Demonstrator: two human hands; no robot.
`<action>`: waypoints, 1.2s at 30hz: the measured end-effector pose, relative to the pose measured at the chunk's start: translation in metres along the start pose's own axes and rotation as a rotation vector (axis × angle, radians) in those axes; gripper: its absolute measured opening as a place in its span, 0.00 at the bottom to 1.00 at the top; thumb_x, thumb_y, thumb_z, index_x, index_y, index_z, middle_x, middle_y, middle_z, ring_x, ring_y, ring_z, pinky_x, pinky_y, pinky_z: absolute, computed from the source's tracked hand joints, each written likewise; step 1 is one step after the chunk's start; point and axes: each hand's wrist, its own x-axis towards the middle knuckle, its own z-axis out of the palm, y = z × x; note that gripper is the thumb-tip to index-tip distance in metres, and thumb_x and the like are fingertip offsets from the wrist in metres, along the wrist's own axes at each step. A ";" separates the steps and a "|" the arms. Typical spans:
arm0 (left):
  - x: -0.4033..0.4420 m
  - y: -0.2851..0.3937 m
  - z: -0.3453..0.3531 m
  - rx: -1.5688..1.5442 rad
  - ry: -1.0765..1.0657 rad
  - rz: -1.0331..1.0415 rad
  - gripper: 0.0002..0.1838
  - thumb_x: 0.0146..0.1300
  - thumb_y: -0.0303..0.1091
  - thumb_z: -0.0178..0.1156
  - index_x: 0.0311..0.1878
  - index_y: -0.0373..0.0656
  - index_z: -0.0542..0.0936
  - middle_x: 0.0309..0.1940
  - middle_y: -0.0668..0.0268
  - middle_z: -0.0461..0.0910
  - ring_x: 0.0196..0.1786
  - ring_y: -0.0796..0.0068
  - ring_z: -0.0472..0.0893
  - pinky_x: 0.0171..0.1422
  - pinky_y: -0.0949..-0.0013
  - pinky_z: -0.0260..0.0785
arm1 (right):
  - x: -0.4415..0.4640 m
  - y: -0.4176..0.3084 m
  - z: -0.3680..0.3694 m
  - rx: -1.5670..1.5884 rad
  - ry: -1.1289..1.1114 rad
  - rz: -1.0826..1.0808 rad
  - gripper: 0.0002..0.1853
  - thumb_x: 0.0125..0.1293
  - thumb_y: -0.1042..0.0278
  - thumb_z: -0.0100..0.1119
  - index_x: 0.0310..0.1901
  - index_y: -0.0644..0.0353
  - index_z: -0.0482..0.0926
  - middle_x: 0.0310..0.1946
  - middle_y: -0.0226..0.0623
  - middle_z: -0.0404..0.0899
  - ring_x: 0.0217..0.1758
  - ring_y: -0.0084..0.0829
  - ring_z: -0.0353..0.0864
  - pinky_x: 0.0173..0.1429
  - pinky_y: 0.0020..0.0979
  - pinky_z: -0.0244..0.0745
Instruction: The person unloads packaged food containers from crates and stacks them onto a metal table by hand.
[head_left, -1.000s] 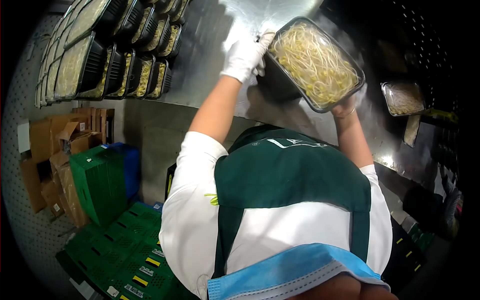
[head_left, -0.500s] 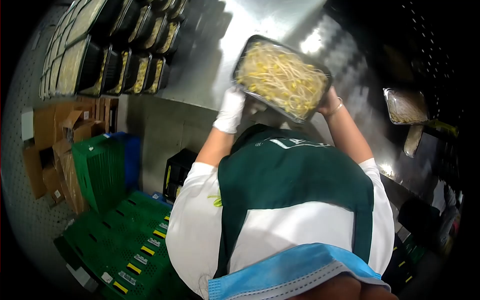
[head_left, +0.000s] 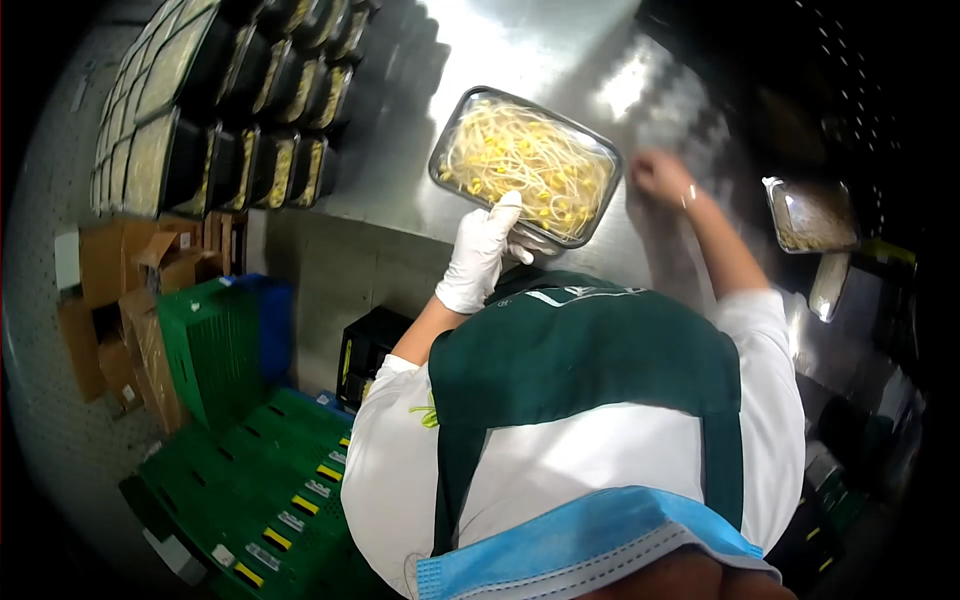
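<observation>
A black tray of yellow-headed bean sprouts (head_left: 530,165) under clear film is tilted over the metal table. My left hand (head_left: 483,250), in a white glove, is closed on its near-left edge, with the thumb on top and the other fingers partly hidden below. Just off the tray's right side is my bare right hand (head_left: 660,178), slightly blurred. Its fingers are curled in, and I see nothing in them. A band circles that wrist.
Several stacked sprout trays (head_left: 270,165) stand at the table's left. Another film-covered tray (head_left: 812,215) lies at right on the metal surface (head_left: 395,180). Below left are a green crate (head_left: 210,350), a blue crate (head_left: 275,330), cardboard boxes (head_left: 115,265) and a large green crate (head_left: 240,480).
My right hand has let go of the sprout tray and moved off its right side. The tray has shifted left in my left hand, whose thumb now lies over its edge.
</observation>
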 end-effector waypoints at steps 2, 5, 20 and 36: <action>-0.001 -0.004 0.011 0.000 0.012 0.017 0.14 0.61 0.39 0.51 0.37 0.34 0.74 0.26 0.61 0.77 0.24 0.73 0.79 0.19 0.77 0.69 | -0.077 0.009 0.001 0.282 -0.125 0.124 0.06 0.47 0.69 0.56 0.27 0.61 0.77 0.23 0.38 0.77 0.29 0.28 0.76 0.37 0.28 0.70; 0.001 -0.003 0.013 0.056 -0.009 0.057 0.17 0.61 0.41 0.50 0.36 0.32 0.74 0.26 0.58 0.78 0.24 0.71 0.79 0.20 0.79 0.68 | -0.148 0.037 -0.003 0.796 0.528 0.733 0.19 0.49 0.54 0.62 0.30 0.63 0.71 0.20 0.33 0.73 0.16 0.21 0.70 0.18 0.19 0.62; -0.010 0.035 0.092 0.633 -0.667 0.078 0.31 0.57 0.59 0.47 0.35 0.33 0.77 0.33 0.58 0.79 0.30 0.73 0.78 0.34 0.77 0.68 | -0.185 -0.029 -0.066 0.852 0.517 0.013 0.10 0.50 0.70 0.60 0.26 0.59 0.68 0.20 0.23 0.67 0.21 0.13 0.62 0.24 0.18 0.61; -0.034 0.032 0.037 0.058 0.063 0.378 0.14 0.57 0.39 0.53 0.32 0.35 0.75 0.20 0.62 0.77 0.15 0.73 0.75 0.14 0.79 0.63 | -0.326 0.236 -0.061 1.375 1.475 0.642 0.09 0.57 0.64 0.54 0.28 0.61 0.70 0.18 0.33 0.69 0.20 0.26 0.69 0.19 0.21 0.60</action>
